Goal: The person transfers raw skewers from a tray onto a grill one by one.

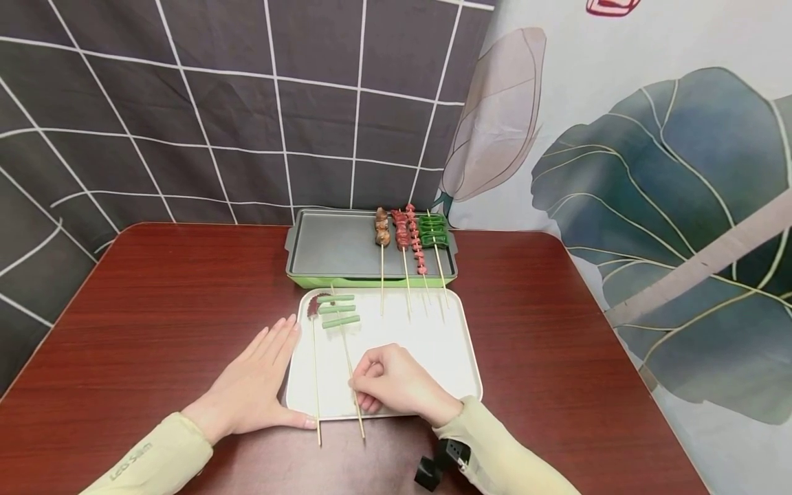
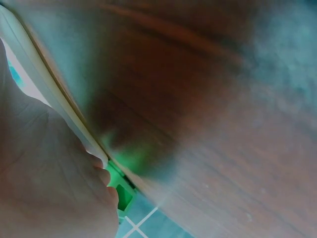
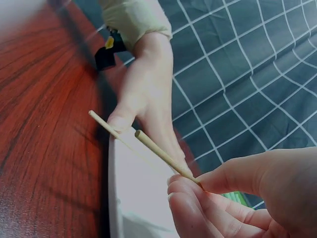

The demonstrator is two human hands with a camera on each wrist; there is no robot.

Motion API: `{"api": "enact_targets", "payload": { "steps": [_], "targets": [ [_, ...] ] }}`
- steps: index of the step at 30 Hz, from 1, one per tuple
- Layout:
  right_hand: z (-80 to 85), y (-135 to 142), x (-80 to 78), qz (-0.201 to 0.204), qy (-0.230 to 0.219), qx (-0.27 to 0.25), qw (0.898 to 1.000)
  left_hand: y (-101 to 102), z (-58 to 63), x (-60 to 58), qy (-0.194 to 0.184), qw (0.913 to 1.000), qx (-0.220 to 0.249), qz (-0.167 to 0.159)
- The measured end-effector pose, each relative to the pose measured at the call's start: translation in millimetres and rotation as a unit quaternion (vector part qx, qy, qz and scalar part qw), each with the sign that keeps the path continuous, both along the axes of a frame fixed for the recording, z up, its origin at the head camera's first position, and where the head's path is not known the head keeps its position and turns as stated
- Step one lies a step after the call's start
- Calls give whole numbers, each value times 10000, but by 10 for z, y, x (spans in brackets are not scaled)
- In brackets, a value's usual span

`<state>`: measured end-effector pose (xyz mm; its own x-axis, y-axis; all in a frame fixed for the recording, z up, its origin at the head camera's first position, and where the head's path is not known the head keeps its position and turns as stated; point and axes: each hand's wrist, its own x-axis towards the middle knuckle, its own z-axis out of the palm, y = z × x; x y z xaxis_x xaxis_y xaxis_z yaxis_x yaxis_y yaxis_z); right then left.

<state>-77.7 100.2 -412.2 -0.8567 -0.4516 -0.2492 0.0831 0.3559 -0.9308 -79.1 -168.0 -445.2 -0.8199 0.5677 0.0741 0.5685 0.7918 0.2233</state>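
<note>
My right hand pinches the lower stick of a skewer with green bean-like pieces between thumb and fingers. The right wrist view shows that stick in the fingertips. This skewer lies over the white tray, its bottom end past the front edge. Left of it lies a skewer with a dark red, frilly piece. My left hand is spread flat along the tray's left side, fingers straight. Its thumb is at the front rim, close to the dark red skewer's stick; whether they touch I cannot tell.
Behind the tray stands a green grill with a grey plate. On its right side lie a brown meat skewer, a red meat skewer, a thin pink skewer and a green pepper skewer, sticks overhanging the tray.
</note>
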Motion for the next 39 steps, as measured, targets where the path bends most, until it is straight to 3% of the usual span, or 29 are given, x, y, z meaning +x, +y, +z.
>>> {"api": "enact_targets", "payload": {
  "steps": [13, 20, 25, 30, 39],
  "targets": [
    [142, -17, 18, 267, 158, -150, 9994, 3, 1, 4, 14, 10000, 62, -13],
    [270, -7, -90, 222, 342, -204, 9990, 1, -3, 5, 51, 10000, 47, -14],
    [456, -7, -319, 1, 576, -204, 9981, -2, -5, 5, 64, 10000, 35, -17],
    [638, -44, -681, -456, 802, 23, 9957, -2, -2, 0, 78, 10000, 14, -30],
    [653, -154, -1202, -918, 510, 473, 9933, -4, 8, -2, 84, 9999, -22, -52]
  ]
}}
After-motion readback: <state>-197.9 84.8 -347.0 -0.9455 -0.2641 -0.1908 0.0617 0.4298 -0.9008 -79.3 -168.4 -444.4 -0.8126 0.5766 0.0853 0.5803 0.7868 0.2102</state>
